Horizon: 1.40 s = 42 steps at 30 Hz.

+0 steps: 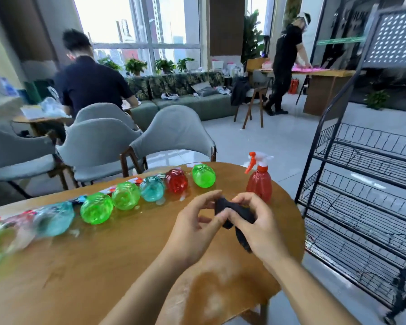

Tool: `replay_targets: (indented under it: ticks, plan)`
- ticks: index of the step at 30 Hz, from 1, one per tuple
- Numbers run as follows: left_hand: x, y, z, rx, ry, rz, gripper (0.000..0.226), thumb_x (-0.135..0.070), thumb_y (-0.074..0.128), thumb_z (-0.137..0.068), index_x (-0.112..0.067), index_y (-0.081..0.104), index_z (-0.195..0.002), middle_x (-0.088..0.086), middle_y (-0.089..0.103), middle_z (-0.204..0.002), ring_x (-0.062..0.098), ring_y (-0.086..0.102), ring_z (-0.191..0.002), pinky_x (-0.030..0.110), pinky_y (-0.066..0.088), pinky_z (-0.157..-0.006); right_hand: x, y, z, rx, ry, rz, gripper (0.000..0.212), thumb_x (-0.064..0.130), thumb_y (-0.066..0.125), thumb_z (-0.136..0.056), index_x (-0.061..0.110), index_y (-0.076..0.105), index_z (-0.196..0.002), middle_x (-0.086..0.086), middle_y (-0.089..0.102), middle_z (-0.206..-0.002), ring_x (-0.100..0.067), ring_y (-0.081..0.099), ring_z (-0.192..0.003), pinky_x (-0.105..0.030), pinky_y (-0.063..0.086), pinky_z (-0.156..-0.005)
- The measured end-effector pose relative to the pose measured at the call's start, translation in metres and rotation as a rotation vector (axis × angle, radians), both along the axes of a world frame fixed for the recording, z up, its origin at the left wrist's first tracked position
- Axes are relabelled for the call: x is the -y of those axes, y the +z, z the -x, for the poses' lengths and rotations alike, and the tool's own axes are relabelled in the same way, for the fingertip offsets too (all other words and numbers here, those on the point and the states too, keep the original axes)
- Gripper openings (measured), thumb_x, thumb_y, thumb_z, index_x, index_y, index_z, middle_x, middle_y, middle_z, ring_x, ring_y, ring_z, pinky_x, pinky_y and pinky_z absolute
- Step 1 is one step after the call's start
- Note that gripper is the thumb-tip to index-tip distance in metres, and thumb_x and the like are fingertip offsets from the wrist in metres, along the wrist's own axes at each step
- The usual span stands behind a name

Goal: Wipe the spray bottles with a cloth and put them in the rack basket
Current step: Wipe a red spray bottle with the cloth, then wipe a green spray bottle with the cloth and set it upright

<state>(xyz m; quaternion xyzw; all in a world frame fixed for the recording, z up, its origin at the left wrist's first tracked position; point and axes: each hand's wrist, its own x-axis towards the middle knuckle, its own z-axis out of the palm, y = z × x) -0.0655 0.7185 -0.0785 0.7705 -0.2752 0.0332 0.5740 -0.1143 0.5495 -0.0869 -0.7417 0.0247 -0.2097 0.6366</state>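
Both my hands hold a dark cloth [230, 211] above the wooden table [108, 261]. My left hand [195, 228] pinches its left end and my right hand [256, 221] grips its right part, with a strip hanging below. A red spray bottle [259, 181] with a white and orange trigger stands upright just beyond my right hand. Several bottles lie on their sides in a row across the table: green [203, 175], red [176, 180], teal [152, 188], green [126, 195], green [96, 208], teal [53, 218]. The black wire rack [366, 184] stands right of the table.
Grey chairs [174, 134] stand behind the table. One person sits at a table at the far left and another stands at a counter at the back right. A green sofa [185, 102] runs under the windows. Tiled floor [267, 141] lies between table and rack.
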Motion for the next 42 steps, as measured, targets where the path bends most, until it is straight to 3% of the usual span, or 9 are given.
replay_targets:
  ticks: [6,13,17,22,29,33,37,40,42]
  plan:
    - [-0.1,0.022,0.035,0.105,0.259,0.047,0.053,-0.025,0.079,-0.096,-0.04,0.057,-0.142,-0.021,0.062,-0.13,-0.001,0.06,-0.119,0.02,0.054,-0.087,-0.105,0.023,0.002,0.009,0.144,-0.192,0.005,0.027,0.076,-0.094,0.024,0.075,-0.097,-0.001,0.075,-0.087,-0.014,0.064,-0.074,-0.024,0.049,-0.061]
    - [-0.223,0.027,0.057,0.143,0.462,-0.032,0.038,-0.029,0.078,-0.097,-0.049,0.062,-0.125,-0.022,0.065,-0.12,-0.004,0.058,-0.11,0.022,0.053,-0.082,-0.247,0.045,0.007,-0.173,0.378,-0.486,0.036,0.04,0.075,-0.084,0.019,0.078,-0.113,-0.009,0.08,-0.103,-0.019,0.071,-0.08,-0.028,0.05,-0.055]
    - [-0.291,0.018,0.058,0.109,0.56,0.022,0.033,-0.022,0.081,-0.095,-0.037,0.071,-0.123,-0.029,0.071,-0.11,-0.003,0.064,-0.106,0.019,0.054,-0.078,-0.309,0.042,0.008,-0.192,0.488,-0.424,0.019,0.026,0.071,-0.097,0.021,0.08,-0.113,-0.004,0.078,-0.093,-0.015,0.065,-0.068,-0.026,0.045,-0.05]
    - [-0.362,0.01,0.058,0.063,0.569,0.007,0.026,-0.014,0.081,-0.095,-0.03,0.078,-0.115,-0.02,0.078,-0.102,0.0,0.068,-0.097,0.012,0.047,-0.075,-0.372,0.029,-0.014,-0.127,0.584,-0.166,0.035,0.01,0.061,-0.105,0.035,0.071,-0.126,0.008,0.074,-0.116,-0.011,0.073,-0.108,-0.02,0.056,-0.086]
    - [-0.438,-0.014,0.03,0.07,0.636,-0.066,0.032,-0.02,0.078,-0.097,-0.052,0.072,-0.099,-0.026,0.074,-0.098,0.001,0.063,-0.1,0.01,0.038,-0.074,-0.439,0.009,-0.049,-0.267,0.831,-0.182,0.032,0.022,0.06,-0.105,0.025,0.069,-0.135,-0.008,0.077,-0.111,-0.023,0.07,-0.071,-0.027,0.055,-0.063]
    - [-0.479,-0.029,-0.012,0.083,0.796,-0.116,0.014,-0.029,0.075,-0.1,-0.034,0.072,-0.113,-0.018,0.072,-0.108,0.003,0.062,-0.107,0.025,0.05,-0.091,-0.461,-0.008,-0.081,-0.298,0.663,-0.195,0.021,0.02,0.066,-0.102,0.022,0.072,-0.122,-0.011,0.077,-0.101,-0.022,0.069,-0.062,-0.024,0.052,-0.051]
    - [-0.529,-0.029,-0.064,-0.057,1.113,-0.261,0.051,-0.048,0.072,-0.098,-0.028,0.059,-0.144,0.003,0.057,-0.142,0.025,0.051,-0.136,0.042,0.037,-0.106,-0.462,-0.028,-0.104,-0.323,0.593,-0.232,0.028,0.02,0.07,-0.098,0.019,0.063,-0.125,-0.008,0.079,-0.101,-0.023,0.07,-0.064,-0.027,0.052,-0.051]
    - [-0.55,-0.036,-0.091,-0.267,1.126,-0.4,0.079,-0.069,0.066,-0.093,-0.032,0.042,-0.159,0.013,0.048,-0.154,0.033,0.042,-0.146,0.056,0.034,-0.115,-0.451,-0.038,-0.11,-0.396,0.63,-0.245,0.034,0.022,0.07,-0.098,0.023,0.061,-0.13,-0.012,0.075,-0.084,-0.021,0.058,-0.055,-0.023,0.04,-0.041]
    - [-0.56,-0.047,-0.102,-0.346,1.1,-0.422,0.087,-0.074,0.064,-0.091,-0.03,0.039,-0.161,0.013,0.052,-0.154,0.034,0.047,-0.146,0.054,0.035,-0.115,-0.444,-0.039,-0.111,-0.453,0.681,-0.319,0.032,0.021,0.062,-0.104,0.028,0.063,-0.134,-0.017,0.074,-0.089,-0.019,0.054,-0.051,-0.022,0.036,-0.04]
